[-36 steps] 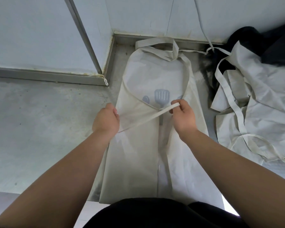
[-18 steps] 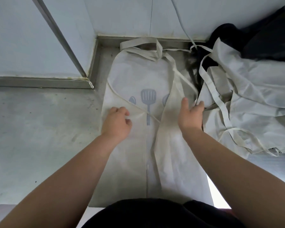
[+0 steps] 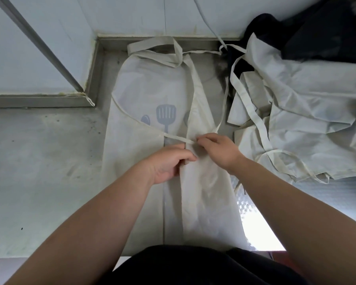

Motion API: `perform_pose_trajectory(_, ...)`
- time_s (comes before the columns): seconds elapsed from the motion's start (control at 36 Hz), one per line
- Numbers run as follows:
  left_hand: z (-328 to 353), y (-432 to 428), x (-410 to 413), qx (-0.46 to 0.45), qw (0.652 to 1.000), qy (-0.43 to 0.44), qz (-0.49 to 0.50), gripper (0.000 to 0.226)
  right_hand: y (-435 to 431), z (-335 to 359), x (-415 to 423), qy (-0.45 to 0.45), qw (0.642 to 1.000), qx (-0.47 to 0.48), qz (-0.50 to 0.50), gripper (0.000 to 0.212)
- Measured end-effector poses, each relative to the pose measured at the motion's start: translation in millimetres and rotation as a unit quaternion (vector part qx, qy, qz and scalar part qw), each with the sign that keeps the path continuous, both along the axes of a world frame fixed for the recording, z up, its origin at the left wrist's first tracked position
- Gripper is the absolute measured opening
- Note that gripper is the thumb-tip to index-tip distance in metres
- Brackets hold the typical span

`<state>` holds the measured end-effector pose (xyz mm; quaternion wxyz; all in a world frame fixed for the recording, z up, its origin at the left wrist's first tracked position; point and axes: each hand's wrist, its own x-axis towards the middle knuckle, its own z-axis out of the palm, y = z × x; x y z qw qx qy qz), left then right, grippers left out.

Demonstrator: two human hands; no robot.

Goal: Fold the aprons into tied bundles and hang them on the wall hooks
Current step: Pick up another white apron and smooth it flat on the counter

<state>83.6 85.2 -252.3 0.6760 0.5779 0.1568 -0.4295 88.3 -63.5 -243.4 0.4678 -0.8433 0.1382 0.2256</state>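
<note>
Head camera looks down on a cream apron [image 3: 136,157] lying lengthwise on the steel desk [image 3: 39,161], its sides folded in over a printed spatula [image 3: 166,116] (only partly covered). The left hand [image 3: 169,163] pinches the edge of the folded right flap. Just beside it, the right hand [image 3: 220,149] pinches a thin tie strap [image 3: 179,138] crossing the cloth. A heap of aprons [image 3: 306,112] lies to the right.

A dull, stained steel bench [image 3: 39,165] spreads toward nine o'clock. White wall panels [image 3: 132,15] rise at twelve behind a metal upstand [image 3: 93,75]. A bright glare [image 3: 259,233] sits at five o'clock.
</note>
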Motion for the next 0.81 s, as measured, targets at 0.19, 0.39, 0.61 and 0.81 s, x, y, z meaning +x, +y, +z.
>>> perform_pose_trajectory(0.19,9,12,9,-0.008,1.000,-0.021,0.001,0.029,-10,-5,0,0.017,0.998,-0.047,0.028,0.048)
perform_pose_trajectory(0.39,13,61,37,0.403,0.872,-0.256,-0.106,0.009,-7,-5,8,0.017,0.984,-0.170,0.057,0.048)
perform_pose_trajectory(0.61,6,97,39,0.658,0.627,-0.388,-0.155,0.039,19,10,14,-0.025,0.923,-0.338,0.180,0.053)
perform_pose_trajectory(0.81,-18,83,43,0.490,0.721,-0.432,-0.229,0.042,33,10,45,-0.131,0.889,-0.353,0.261,0.039)
